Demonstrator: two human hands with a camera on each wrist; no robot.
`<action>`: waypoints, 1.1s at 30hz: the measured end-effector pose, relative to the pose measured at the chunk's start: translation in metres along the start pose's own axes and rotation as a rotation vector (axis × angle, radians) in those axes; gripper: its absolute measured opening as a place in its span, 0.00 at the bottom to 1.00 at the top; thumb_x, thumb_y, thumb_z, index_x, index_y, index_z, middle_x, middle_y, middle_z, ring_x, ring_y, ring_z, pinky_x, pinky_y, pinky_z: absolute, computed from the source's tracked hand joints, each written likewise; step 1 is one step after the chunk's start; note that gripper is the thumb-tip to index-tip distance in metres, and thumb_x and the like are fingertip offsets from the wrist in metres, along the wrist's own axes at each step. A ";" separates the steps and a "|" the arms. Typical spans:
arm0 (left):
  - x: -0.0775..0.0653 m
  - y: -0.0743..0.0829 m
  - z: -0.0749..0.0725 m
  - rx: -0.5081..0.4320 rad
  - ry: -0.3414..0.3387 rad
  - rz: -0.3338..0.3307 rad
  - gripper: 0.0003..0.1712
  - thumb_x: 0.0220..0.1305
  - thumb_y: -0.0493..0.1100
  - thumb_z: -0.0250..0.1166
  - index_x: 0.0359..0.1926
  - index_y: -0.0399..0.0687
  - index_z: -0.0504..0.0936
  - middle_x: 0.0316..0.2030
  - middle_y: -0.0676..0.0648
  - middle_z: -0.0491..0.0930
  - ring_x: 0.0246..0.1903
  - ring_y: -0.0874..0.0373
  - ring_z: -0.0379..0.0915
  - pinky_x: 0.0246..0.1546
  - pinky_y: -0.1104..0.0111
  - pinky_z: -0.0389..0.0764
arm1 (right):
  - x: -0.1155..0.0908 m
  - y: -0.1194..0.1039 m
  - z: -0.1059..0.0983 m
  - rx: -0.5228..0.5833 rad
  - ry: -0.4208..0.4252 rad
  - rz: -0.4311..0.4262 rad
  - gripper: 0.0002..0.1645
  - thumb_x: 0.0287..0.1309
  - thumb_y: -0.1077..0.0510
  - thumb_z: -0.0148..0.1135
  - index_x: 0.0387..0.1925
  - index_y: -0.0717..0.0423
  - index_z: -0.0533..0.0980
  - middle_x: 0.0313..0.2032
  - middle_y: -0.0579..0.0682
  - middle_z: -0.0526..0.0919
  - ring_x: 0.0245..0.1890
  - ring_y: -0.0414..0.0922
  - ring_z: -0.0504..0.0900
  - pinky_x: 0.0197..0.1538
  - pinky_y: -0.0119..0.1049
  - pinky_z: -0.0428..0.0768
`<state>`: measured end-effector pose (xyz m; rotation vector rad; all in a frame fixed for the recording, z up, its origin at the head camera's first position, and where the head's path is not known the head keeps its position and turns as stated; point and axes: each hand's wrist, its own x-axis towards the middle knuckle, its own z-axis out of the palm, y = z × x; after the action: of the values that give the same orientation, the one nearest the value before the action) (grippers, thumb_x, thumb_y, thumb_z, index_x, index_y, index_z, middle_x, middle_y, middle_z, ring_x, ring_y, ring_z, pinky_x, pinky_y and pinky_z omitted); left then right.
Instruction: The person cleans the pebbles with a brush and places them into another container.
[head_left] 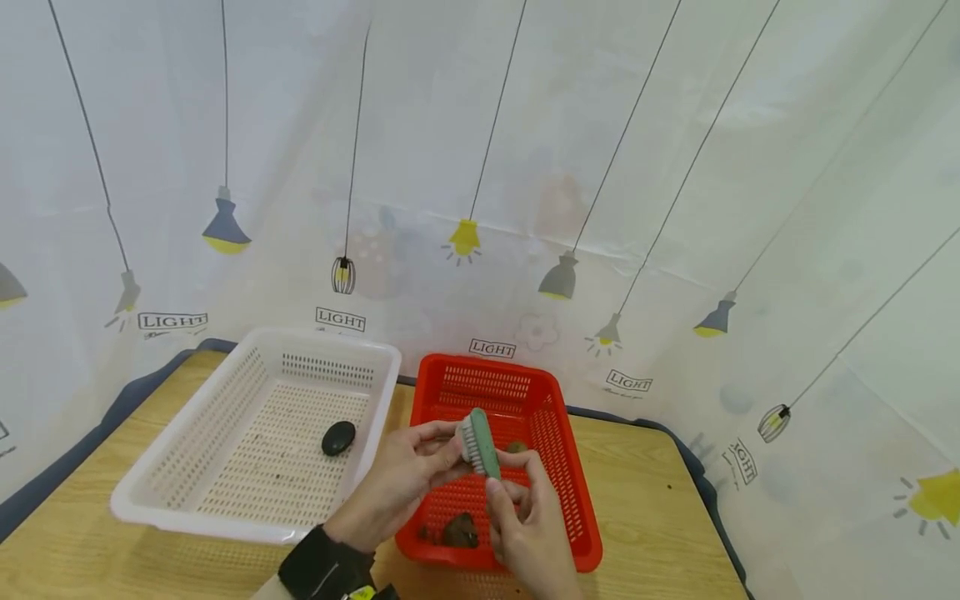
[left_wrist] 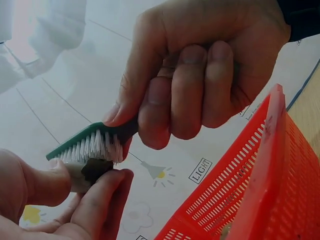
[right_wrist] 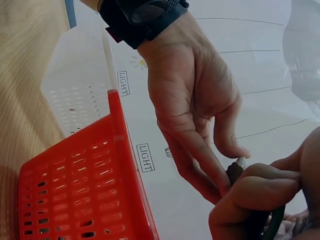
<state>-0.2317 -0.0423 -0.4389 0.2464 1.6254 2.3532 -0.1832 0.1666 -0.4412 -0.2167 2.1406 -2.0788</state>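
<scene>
My right hand grips a green scrubbing brush with white bristles, held over the red basket. Pinched between the thumb and fingers of my left hand is a small pale stone with a dark patch on it. In the left wrist view the bristles lie against the stone's upper side. From the right wrist view, the stone's dark part shows between the left fingertips, while the right fingers cover most of the brush. The head view leaves the stone mostly hidden behind the left fingers and bristles.
The red plastic basket below my hands contains a brown stone and a greenish one. To its left stands a white basket holding a smooth black stone. Both sit on a wooden table before a lamp-printed curtain.
</scene>
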 end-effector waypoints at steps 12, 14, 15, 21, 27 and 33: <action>-0.001 0.001 -0.001 -0.019 -0.010 -0.024 0.31 0.91 0.39 0.64 0.82 0.25 0.70 0.74 0.27 0.83 0.61 0.53 0.92 0.67 0.61 0.93 | -0.001 0.000 -0.005 -0.049 0.024 0.016 0.24 0.93 0.53 0.60 0.78 0.55 0.66 0.24 0.45 0.69 0.16 0.38 0.62 0.20 0.27 0.64; -0.001 0.001 -0.001 -0.020 0.006 -0.021 0.31 0.91 0.39 0.63 0.83 0.27 0.71 0.75 0.27 0.82 0.61 0.53 0.92 0.67 0.62 0.93 | -0.001 0.000 -0.005 -0.054 0.015 0.005 0.24 0.92 0.53 0.60 0.77 0.55 0.67 0.23 0.45 0.69 0.15 0.38 0.62 0.19 0.27 0.64; -0.001 0.001 -0.002 -0.021 0.011 -0.021 0.31 0.91 0.39 0.63 0.83 0.28 0.71 0.75 0.27 0.82 0.61 0.53 0.92 0.67 0.62 0.93 | -0.002 0.000 -0.004 -0.055 0.010 -0.004 0.24 0.92 0.53 0.61 0.77 0.55 0.67 0.23 0.45 0.69 0.15 0.38 0.62 0.19 0.27 0.64; 0.002 0.002 -0.002 -0.001 -0.031 -0.023 0.29 0.91 0.37 0.62 0.83 0.27 0.71 0.76 0.26 0.81 0.64 0.52 0.91 0.68 0.61 0.92 | 0.001 0.001 -0.001 -0.048 0.023 -0.051 0.25 0.92 0.53 0.60 0.78 0.56 0.67 0.23 0.45 0.68 0.15 0.36 0.62 0.20 0.27 0.64; 0.001 0.003 -0.004 0.011 -0.055 -0.038 0.29 0.92 0.36 0.60 0.83 0.25 0.69 0.77 0.23 0.78 0.69 0.46 0.89 0.69 0.61 0.92 | 0.004 0.004 -0.002 -0.049 0.045 -0.053 0.24 0.93 0.55 0.59 0.78 0.56 0.68 0.24 0.45 0.69 0.16 0.36 0.62 0.20 0.27 0.63; 0.001 0.005 -0.004 -0.023 -0.019 -0.032 0.30 0.93 0.36 0.59 0.85 0.26 0.68 0.80 0.23 0.75 0.73 0.42 0.86 0.69 0.63 0.91 | 0.002 0.003 -0.003 -0.054 0.047 -0.044 0.23 0.93 0.56 0.59 0.78 0.56 0.68 0.24 0.45 0.69 0.16 0.36 0.62 0.20 0.27 0.63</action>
<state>-0.2346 -0.0475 -0.4360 0.2357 1.5808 2.3371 -0.1855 0.1692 -0.4437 -0.2245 2.2406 -2.0716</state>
